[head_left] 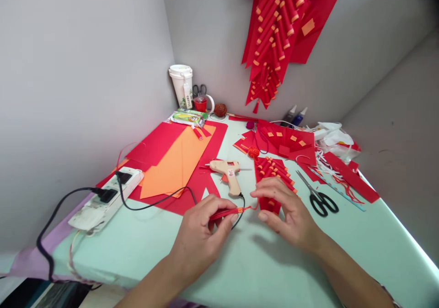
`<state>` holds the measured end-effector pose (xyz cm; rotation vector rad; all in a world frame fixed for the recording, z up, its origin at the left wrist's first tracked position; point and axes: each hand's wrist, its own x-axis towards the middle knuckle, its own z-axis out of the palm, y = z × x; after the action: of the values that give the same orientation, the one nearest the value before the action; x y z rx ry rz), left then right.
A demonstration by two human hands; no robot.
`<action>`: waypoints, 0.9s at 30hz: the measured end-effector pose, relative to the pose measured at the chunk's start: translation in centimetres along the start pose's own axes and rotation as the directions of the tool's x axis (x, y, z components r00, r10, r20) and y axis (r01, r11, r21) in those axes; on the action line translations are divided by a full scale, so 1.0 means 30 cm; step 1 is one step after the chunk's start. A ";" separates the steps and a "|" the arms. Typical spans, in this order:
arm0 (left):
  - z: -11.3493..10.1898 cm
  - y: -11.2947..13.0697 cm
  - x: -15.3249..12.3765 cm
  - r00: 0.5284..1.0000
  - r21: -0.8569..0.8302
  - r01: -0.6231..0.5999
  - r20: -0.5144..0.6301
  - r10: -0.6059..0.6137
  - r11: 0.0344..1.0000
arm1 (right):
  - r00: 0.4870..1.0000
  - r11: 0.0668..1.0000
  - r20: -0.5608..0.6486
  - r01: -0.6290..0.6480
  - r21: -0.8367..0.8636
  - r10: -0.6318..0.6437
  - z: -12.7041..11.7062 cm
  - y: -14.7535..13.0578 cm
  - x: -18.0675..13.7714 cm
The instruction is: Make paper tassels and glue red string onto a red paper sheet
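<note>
My left hand [206, 230] is closed on a thin red paper tassel [224, 213] with an orange band near its tip. From that end a short orange-red string [253, 206] curls toward my right hand [288, 212]. The right hand's fingers and thumb are apart, close to the string's end; I see no grip on it. Partly behind that hand lies a red card with rolled paper firecrackers [274, 167]. A cream glue gun [227, 173] lies just beyond my hands, its cord passing behind the tassel.
Black-handled scissors [320, 200] lie to the right. A white power strip [108, 203] with black plugs sits at left, its cord crossing red and orange paper sheets [183, 159]. Cups stand in the corner, including a white coffee cup [181, 86]. Red firecracker decorations [274, 29] hang above.
</note>
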<state>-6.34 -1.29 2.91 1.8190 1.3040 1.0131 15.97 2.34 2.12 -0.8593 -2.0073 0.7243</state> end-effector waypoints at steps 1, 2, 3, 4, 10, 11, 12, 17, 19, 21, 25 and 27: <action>0.007 -0.003 0.001 1.000 0.014 -0.010 -0.006 0.010 1.000 | 0.999 0.999 -0.023 0.027 -0.023 -0.028 -0.002 0.001 -0.002; 0.013 -0.007 0.003 1.000 0.021 -0.017 -0.011 0.017 1.000 | 0.998 0.998 -0.040 0.054 -0.042 -0.056 -0.002 0.001 -0.005; 0.018 -0.009 0.005 1.000 0.024 -0.021 -0.011 0.021 0.999 | 0.995 0.995 -0.047 0.082 -0.058 -0.085 0.001 0.000 -0.006; 0.022 -0.011 0.007 1.000 0.024 -0.023 -0.009 0.023 0.999 | 0.992 0.991 -0.050 0.112 -0.074 -0.116 0.005 -0.002 -0.008; 0.026 -0.010 0.014 1.000 0.040 -0.029 0.011 0.028 0.999 | 0.980 0.962 -0.026 0.189 -0.198 -0.197 0.022 -0.023 0.007; 0.024 -0.010 0.013 1.000 0.043 -0.030 0.010 0.030 0.999 | 0.980 0.950 -0.043 0.176 -0.258 -0.193 0.009 -0.021 0.011; 0.023 -0.010 0.012 1.000 0.046 -0.030 0.009 0.030 0.998 | 0.981 0.931 -0.073 0.144 -0.335 -0.178 -0.011 -0.015 0.013; 0.014 -0.017 0.007 1.000 0.049 -0.012 0.016 0.011 0.999 | 0.924 0.567 -0.283 -0.382 -0.729 0.259 -0.179 0.071 -0.039; 0.011 -0.020 0.007 1.000 0.049 -0.005 0.018 0.004 0.999 | 0.800 0.311 -0.346 -0.532 -0.788 0.490 -0.233 0.114 -0.087; 0.010 -0.020 0.009 1.000 0.049 -0.003 0.015 0.003 0.999 | 0.694 0.175 -0.338 -0.556 -0.813 0.636 -0.262 0.148 -0.132; 0.010 -0.019 0.009 1.000 0.041 -0.031 0.001 0.031 0.999 | 0.635 0.109 -0.342 -0.561 -0.821 0.693 -0.267 0.170 -0.179; 0.011 -0.019 0.007 0.999 0.030 -0.049 0.004 0.049 0.998 | 0.630 0.104 -0.353 -0.571 -0.815 0.692 -0.265 0.168 -0.186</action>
<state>-6.25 -0.97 2.30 1.8831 1.2843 1.0211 26.67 2.47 -0.14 -2.5381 -1.9932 -0.0136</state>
